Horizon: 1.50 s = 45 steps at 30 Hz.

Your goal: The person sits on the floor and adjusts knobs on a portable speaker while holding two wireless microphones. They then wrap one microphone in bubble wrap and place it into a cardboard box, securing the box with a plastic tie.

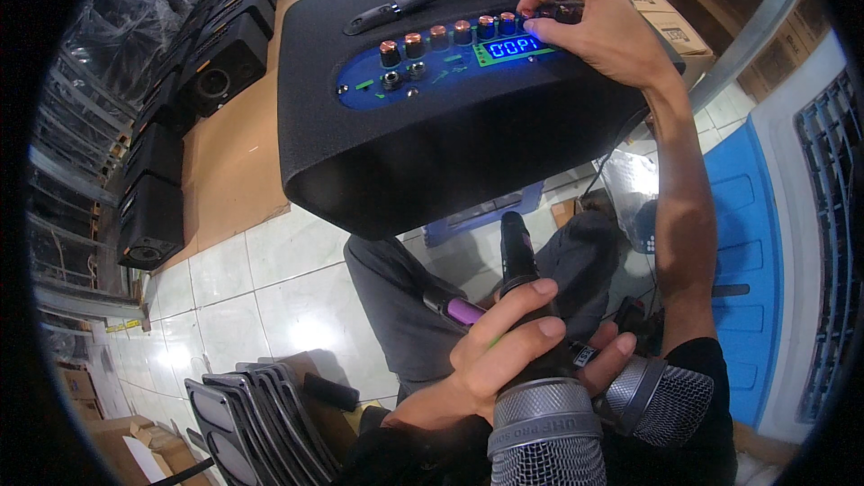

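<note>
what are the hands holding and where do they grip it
Left hand grips two black microphones with silver mesh heads around their handles; right hand pinches a knob on the black speaker.

The right hand [598, 22] pinches a knob on the black speaker [450, 135], just right of its blue display [515, 47]; below the speaker, the left hand [504, 351] grips two microphones [549, 423].

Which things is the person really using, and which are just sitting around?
In use:
- black speaker
- its knobs, under the right hand
- two microphones, held in the left hand

Lying about:
- row of other speakers
- cardboard boxes
- blue pallet
- stacked dark panels
</note>
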{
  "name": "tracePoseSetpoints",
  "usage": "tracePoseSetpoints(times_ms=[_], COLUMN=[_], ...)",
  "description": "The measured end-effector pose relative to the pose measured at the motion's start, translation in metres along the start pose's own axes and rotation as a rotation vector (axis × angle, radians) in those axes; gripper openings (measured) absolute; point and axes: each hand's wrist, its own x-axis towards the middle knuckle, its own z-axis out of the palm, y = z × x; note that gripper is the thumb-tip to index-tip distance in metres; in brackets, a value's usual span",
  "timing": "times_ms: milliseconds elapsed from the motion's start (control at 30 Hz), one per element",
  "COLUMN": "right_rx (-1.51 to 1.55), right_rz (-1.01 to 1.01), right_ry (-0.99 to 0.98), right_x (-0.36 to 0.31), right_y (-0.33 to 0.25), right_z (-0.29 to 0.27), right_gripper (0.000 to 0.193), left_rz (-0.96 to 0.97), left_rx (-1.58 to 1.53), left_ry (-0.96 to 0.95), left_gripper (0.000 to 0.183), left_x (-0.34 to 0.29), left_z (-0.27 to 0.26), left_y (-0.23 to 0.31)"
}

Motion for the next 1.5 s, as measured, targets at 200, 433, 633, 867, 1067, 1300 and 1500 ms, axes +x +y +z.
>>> tracePoseSetpoints(times_ms=[200, 433, 633, 867, 1067, 1300, 1500], right_rx=[-0.009, 0.039, 0.027, 0.034, 0.020, 0.060, 0.072], right_rz=[0.013, 0.031, -0.014, 0.024, 0.010, -0.018, 0.052], right_ry=[-0.020, -0.024, -0.045, -0.032, 0.030, 0.062, 0.053], right_x=[0.001, 0.001, 0.002, 0.000, 0.000, -0.001, -0.002], right_y=[-0.002, -0.008, -0.006, -0.005, -0.003, 0.001, -0.004], right_z=[-0.003, -0.003, -0.006, -0.003, 0.001, -0.001, -0.003], right_gripper=[0.022, 0.023, 0.023, 0.023, 0.026, 0.028, 0.028], left_rz=[0.017, 0.067, -0.193, -0.213, -0.060, -0.197, -0.273], left_rx=[-0.243, -0.216, -0.264, -0.272, -0.309, -0.518, -0.438], left_ry=[0.285, 0.351, 0.376, 0.352, 0.197, -0.247, -0.259], left_gripper=[0.056, 0.055, 0.049, 0.048, 0.067, 0.085, 0.084], left_x=[0.002, 0.002, -0.001, -0.002, -0.002, 0.002, -0.003], left_z=[0.009, 0.008, 0.009, 0.008, -0.001, -0.055, -0.062], left_y=[-0.013, -0.010, 0.009, 0.011, -0.011, -0.054, -0.048])
